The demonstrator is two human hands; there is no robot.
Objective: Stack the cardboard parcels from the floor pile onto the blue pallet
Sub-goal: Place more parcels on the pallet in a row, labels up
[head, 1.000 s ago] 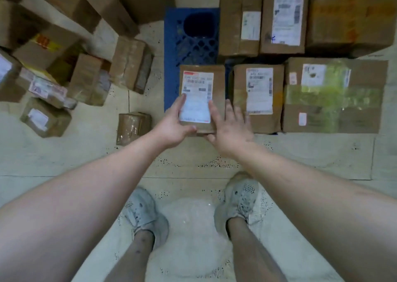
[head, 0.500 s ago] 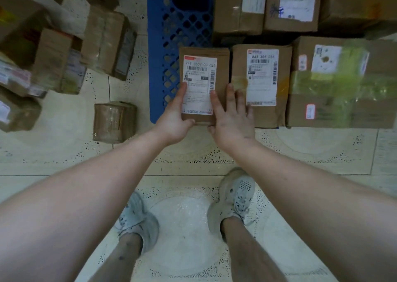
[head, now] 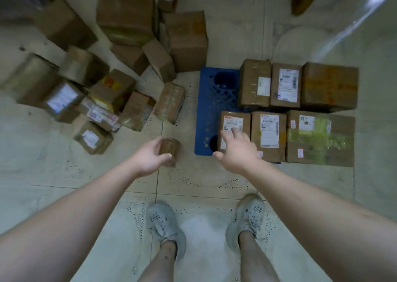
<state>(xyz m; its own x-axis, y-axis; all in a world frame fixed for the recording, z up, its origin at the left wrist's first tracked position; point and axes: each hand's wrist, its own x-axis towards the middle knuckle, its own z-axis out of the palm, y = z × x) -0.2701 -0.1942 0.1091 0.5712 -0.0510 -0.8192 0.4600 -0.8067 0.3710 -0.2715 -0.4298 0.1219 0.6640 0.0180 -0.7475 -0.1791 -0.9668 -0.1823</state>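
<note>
Likely light and stiff, the small taped parcel lies on the floor near the blue pallet; grip its two opposite sides; left hand hovers loosely curled, empty; right hand spread, empty.

No print legible, all blurred. Front-left parcel: white label with a red top bar, lower part covered by my right hand. Next parcel: white label, barcode-like block, unreadable. Rear middle parcel: white label plus a blue pen scrawl, can't make out either. Taped parcel: white label and two small red-edged stickers, too small to read. Pile parcel and second pile parcel: white labels, pure blur.
</note>
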